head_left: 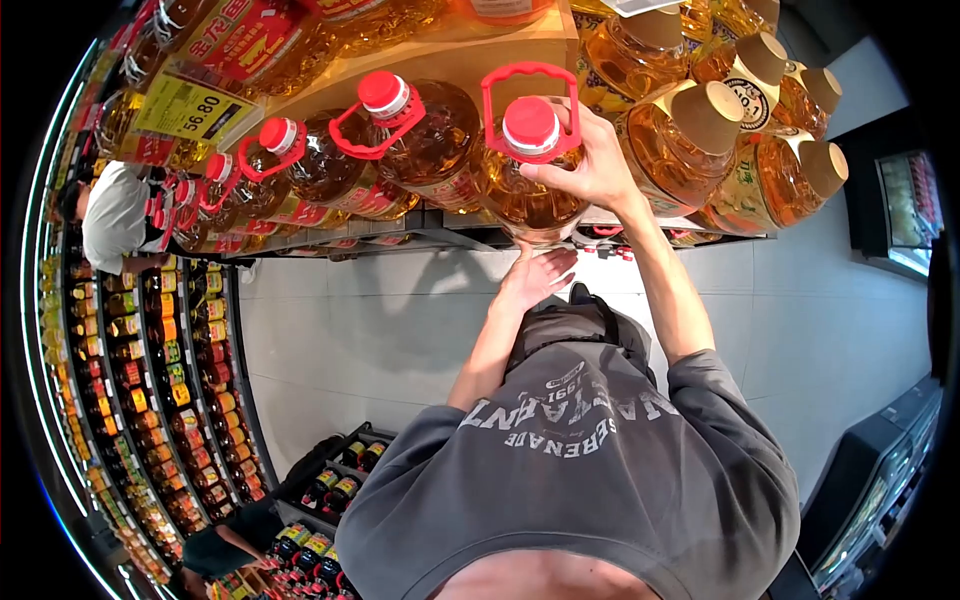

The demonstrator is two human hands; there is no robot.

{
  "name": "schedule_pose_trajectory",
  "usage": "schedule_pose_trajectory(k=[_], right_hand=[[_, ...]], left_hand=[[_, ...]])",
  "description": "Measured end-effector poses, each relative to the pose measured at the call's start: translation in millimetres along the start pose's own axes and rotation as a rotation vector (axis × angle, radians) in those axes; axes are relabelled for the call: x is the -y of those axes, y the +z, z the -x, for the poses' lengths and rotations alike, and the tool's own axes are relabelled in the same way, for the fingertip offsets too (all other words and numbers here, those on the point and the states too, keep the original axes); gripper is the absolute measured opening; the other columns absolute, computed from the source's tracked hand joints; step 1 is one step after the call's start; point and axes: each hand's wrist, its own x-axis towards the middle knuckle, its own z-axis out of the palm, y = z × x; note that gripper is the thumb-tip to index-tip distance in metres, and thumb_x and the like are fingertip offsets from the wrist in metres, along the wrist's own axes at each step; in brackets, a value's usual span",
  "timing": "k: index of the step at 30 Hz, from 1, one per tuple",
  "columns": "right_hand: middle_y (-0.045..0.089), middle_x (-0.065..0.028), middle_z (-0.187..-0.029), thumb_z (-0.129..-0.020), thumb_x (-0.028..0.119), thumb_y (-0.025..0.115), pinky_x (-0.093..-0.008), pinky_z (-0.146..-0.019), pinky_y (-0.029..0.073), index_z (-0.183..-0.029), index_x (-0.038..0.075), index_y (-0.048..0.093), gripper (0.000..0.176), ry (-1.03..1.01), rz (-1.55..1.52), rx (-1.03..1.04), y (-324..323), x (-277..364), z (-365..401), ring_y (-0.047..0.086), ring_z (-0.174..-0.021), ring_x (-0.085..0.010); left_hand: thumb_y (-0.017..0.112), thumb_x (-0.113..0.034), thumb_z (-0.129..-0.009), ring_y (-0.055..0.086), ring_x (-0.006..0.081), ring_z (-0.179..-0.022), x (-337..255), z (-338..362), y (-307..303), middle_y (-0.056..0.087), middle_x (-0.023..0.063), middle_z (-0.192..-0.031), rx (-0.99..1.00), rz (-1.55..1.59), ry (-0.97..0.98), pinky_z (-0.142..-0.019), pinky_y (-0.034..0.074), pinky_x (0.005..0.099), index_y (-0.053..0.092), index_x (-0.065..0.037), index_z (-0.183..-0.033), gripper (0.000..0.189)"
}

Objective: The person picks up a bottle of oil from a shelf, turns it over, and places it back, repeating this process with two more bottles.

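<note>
A large bottle of amber cooking oil (528,195) with a red cap and a raised red carry handle is at the shelf's front edge. My right hand (600,165) grips it from the right, thumb across the shoulder below the cap and the other fingers partly hidden behind. Low by the bottle's base, my left hand (537,280) has its palm turned up and fingers stretched out, the thumb pointing up right at the bottle's underside. To the left stands a similar red-capped oil bottle (430,140); gold-capped oil bottles (690,140) stand close on the right.
More red-handled bottles line the shelf leftward, near a yellow price tag (195,108). A person in a white top (118,215) stands at far left by shelves of bottles (170,370). Behind me are a display rack (325,480) and another person's arm (240,545). Pale floor tiles (330,330) lie below.
</note>
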Motion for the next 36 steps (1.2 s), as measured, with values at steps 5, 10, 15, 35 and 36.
schedule_pose_trajectory(k=[5,10,15,35,36], right_hand=[[0.060,-0.0161,-0.122,-0.068,0.034,0.081,-0.0447,-0.099,0.040,-0.120,0.003,0.060,0.064,-0.012,0.239,-0.180,7.7,8.2,14.5,0.055,-0.116,-0.0340],[0.049,-0.0215,-0.133,-0.076,0.030,0.074,-0.0472,-0.103,0.034,-0.129,-0.001,0.051,0.066,0.151,0.311,-0.289,29.5,33.7,30.3,0.047,-0.123,-0.0394],[0.053,-0.0205,-0.130,-0.074,0.033,0.073,-0.0466,-0.101,0.036,-0.128,0.000,0.052,0.067,0.117,0.369,-0.323,33.0,21.3,27.4,0.049,-0.119,-0.0380],[0.055,-0.0242,-0.126,-0.073,0.025,0.074,-0.0453,-0.100,0.039,-0.125,-0.004,0.054,0.063,0.099,0.314,-0.389,19.2,-25.3,-5.6,0.053,-0.116,-0.0404],[0.055,-0.0245,-0.126,-0.073,0.024,0.074,-0.0453,-0.100,0.039,-0.124,-0.004,0.054,0.062,0.090,0.314,-0.392,19.0,-27.3,-7.8,0.053,-0.116,-0.0405]], left_hand=[[0.038,-0.080,-0.077,0.042,0.0279,-0.133,-13.3,18.1,34.1,0.043,0.0184,-0.143,0.271,0.276,0.088,-0.110,0.034,0.0448,0.031,0.003,-0.142,0.106],[0.036,-0.067,-0.091,0.042,0.0319,-0.131,-16.0,16.5,43.5,0.041,0.0184,-0.141,0.169,0.435,0.050,-0.110,0.033,0.0452,0.030,0.000,-0.144,0.085],[0.028,-0.062,-0.094,0.041,0.0345,-0.131,-19.7,19.2,59.9,0.038,0.0229,-0.143,0.028,0.398,0.093,-0.111,0.031,0.0453,0.027,0.002,-0.144,0.082],[0.034,-0.058,-0.095,0.058,0.0367,-0.111,-56.1,-28.5,72.1,0.055,0.0233,-0.124,0.064,0.398,0.103,-0.095,0.046,0.0461,0.039,0.003,-0.135,0.073],[0.034,-0.058,-0.095,0.058,0.0367,-0.111,-56.1,-29.7,72.5,0.055,0.0233,-0.124,0.069,0.394,0.105,-0.095,0.046,0.0461,0.039,0.003,-0.135,0.073]])
